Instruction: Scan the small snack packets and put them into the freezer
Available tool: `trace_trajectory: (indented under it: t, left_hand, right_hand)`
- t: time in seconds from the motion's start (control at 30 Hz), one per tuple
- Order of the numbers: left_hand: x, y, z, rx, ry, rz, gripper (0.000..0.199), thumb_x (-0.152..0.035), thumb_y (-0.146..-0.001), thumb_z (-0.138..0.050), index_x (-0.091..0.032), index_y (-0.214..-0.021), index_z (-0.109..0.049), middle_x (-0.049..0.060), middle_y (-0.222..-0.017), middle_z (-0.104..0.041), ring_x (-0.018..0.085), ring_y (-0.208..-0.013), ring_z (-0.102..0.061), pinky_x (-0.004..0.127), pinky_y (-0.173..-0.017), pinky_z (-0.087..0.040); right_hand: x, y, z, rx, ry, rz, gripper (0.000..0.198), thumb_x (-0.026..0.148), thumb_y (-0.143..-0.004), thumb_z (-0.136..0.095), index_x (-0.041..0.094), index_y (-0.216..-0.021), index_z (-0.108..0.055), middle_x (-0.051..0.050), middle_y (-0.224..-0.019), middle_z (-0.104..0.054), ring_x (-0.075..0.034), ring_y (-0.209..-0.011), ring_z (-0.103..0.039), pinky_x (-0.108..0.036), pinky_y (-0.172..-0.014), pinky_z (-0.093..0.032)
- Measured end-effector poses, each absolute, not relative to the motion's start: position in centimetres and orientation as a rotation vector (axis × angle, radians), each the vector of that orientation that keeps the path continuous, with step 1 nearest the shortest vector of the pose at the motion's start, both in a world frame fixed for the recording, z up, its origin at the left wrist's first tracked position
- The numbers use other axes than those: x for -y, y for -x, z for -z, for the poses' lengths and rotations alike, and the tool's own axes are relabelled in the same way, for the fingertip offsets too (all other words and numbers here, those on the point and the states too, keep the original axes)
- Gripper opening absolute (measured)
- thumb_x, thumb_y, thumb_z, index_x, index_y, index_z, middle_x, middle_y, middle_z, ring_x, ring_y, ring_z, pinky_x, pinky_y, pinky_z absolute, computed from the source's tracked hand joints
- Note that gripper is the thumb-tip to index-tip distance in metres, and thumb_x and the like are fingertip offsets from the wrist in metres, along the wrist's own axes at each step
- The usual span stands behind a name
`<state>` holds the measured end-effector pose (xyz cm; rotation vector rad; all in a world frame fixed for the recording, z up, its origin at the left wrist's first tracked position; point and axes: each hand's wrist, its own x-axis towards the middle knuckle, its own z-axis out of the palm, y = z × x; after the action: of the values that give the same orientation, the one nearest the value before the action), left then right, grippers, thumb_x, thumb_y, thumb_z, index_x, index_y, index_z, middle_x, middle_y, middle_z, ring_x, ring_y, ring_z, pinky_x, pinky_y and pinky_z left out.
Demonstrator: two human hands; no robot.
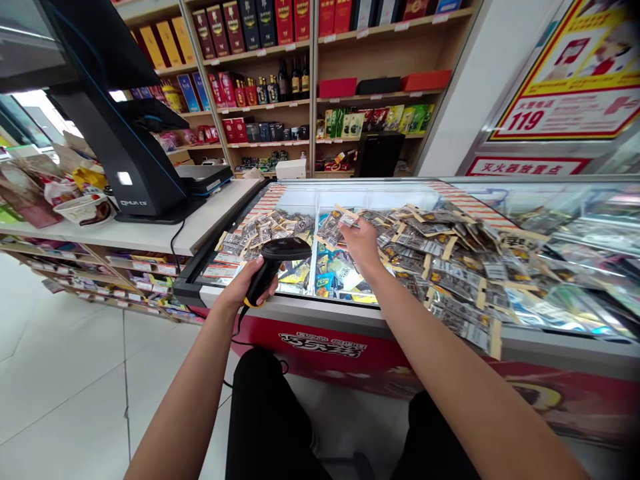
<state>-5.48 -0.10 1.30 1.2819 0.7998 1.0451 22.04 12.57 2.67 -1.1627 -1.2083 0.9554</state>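
My left grip (241,283) wraps snugly around the handle of a black barcode scanner (286,249), held above the front of a glass-topped freezer (323,321). My right grip (361,244), nearly closed, pinches a small packet (329,231) between thumb and fingers. Right of it, similar packets (453,247) lie heaped on the glass. To my left, a black terminal (120,153) stands on a pale desk (150,235).
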Motion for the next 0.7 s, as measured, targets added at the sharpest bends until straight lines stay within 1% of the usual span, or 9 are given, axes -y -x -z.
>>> trace_trajectory:
  t: [0.1, 0.17, 0.2, 0.27, 0.33, 0.37, 0.47, 0.6, 0.7]
  left_hand:
    - [0.0, 5.2, -1.3, -0.799, -1.237, -1.158, 0.072, -0.084, -0.085, -0.064, -0.013, -0.099, -0.068, 0.003, -0.057, -0.066, 0.011, -0.029, -0.045, 0.023, -0.030, -0.029]
    - [-0.2, 4.9, -1.3, -0.780, -1.165, -1.321, 0.070, -0.083, -0.083, -0.066, -0.015, -0.097, -0.068, 0.002, -0.057, -0.066, 0.011, -0.028, -0.045, 0.022, -0.029, -0.027]
    - [-0.2, 4.7, -1.4, -0.773, -1.112, -1.416, 0.068, -0.082, -0.083, -0.066, -0.016, -0.098, -0.067, 0.001, -0.057, -0.066, 0.011, -0.028, -0.046, 0.022, -0.029, -0.027]
    - [-0.2, 4.4, -1.5, -0.768, -0.992, -1.579, 0.064, -0.080, -0.085, -0.066, -0.017, -0.097, -0.067, -0.001, -0.057, -0.065, 0.011, -0.029, -0.047, 0.021, -0.030, -0.028]
    - [-0.2, 4.2, -1.6, -0.773, -0.894, -1.671, 0.062, -0.079, -0.086, -0.064, -0.018, -0.092, -0.065, -0.002, -0.057, -0.062, 0.011, -0.030, -0.048, 0.021, -0.031, -0.029]
    - [-0.1, 4.2, -1.7, -0.778, -0.866, -1.691, 0.061, -0.080, -0.087, -0.063, -0.018, -0.089, -0.063, -0.002, -0.056, -0.061, 0.011, -0.031, -0.048, 0.022, -0.031, -0.029]
    - [0.0, 4.0, -1.7, -0.809, -0.854, -1.699, 0.061, -0.080, -0.088, -0.062, -0.019, -0.084, -0.060, -0.002, -0.056, -0.060, 0.011, -0.032, -0.048, 0.023, -0.031, -0.030]
    - [0.0, 3.9, -1.6, -0.859, -0.890, -1.667, 0.064, -0.082, -0.085, -0.062, -0.018, -0.085, -0.062, -0.001, -0.057, -0.062, 0.011, -0.032, -0.048, 0.024, -0.032, -0.031]
    - [-0.2, 3.9, -1.7, -0.870, -0.888, -1.665, 0.064, -0.082, -0.085, -0.063, -0.018, -0.088, -0.063, -0.001, -0.056, -0.061, 0.011, -0.031, -0.046, 0.024, -0.032, -0.031]
  right_hand:
    - [-11.9, -22.2, -3.1, 1.305, 1.254, -0.932, 0.030, 0.045, -0.091, -0.068, 0.019, -0.105, -0.068, -0.009, -0.093, -0.074, -0.025, -0.087, -0.071, -0.035, -0.072, -0.065]
    - [-11.5, -22.1, -3.4, 1.372, 1.309, -0.959, 0.027, 0.042, -0.093, -0.066, 0.019, -0.107, -0.070, -0.010, -0.095, -0.074, -0.025, -0.090, -0.071, -0.034, -0.074, -0.064]
    - [-11.3, -21.9, -3.5, 1.399, 1.324, -0.986, 0.029, 0.039, -0.093, -0.066, 0.018, -0.112, -0.072, -0.012, -0.100, -0.076, -0.026, -0.094, -0.072, -0.034, -0.076, -0.064]
    - [-11.2, -21.2, -3.9, 1.444, 1.316, -1.072, 0.038, 0.036, -0.092, -0.069, 0.017, -0.125, -0.072, -0.016, -0.120, -0.076, -0.029, -0.108, -0.073, -0.035, -0.081, -0.065]
    - [-11.4, -20.0, -4.4, 1.454, 1.264, -1.186, 0.047, 0.035, -0.092, -0.072, 0.016, -0.135, -0.070, -0.019, -0.139, -0.071, -0.030, -0.121, -0.071, -0.034, -0.085, -0.065]
    - [-11.6, -19.1, -4.8, 1.450, 1.231, -1.240, 0.048, 0.035, -0.092, -0.073, 0.016, -0.136, -0.069, -0.019, -0.142, -0.069, -0.030, -0.123, -0.071, -0.034, -0.087, -0.066]
    - [-12.8, -15.9, -5.7, 1.463, 1.162, -1.283, 0.040, 0.029, -0.090, -0.076, 0.014, -0.128, -0.073, -0.017, -0.132, -0.075, -0.028, -0.118, -0.074, -0.033, -0.089, -0.066]
    - [-14.8, -11.7, -6.4, 1.702, 1.182, -1.087, 0.023, 0.022, -0.095, -0.069, 0.012, -0.115, -0.074, -0.013, -0.113, -0.079, -0.022, -0.101, -0.076, -0.030, -0.086, -0.064]
    - [-15.7, -10.3, -6.4, 1.826, 1.231, -0.972, 0.014, 0.017, -0.090, -0.072, 0.012, -0.103, -0.076, -0.013, -0.105, -0.080, -0.027, -0.105, -0.075, -0.034, -0.092, -0.061]
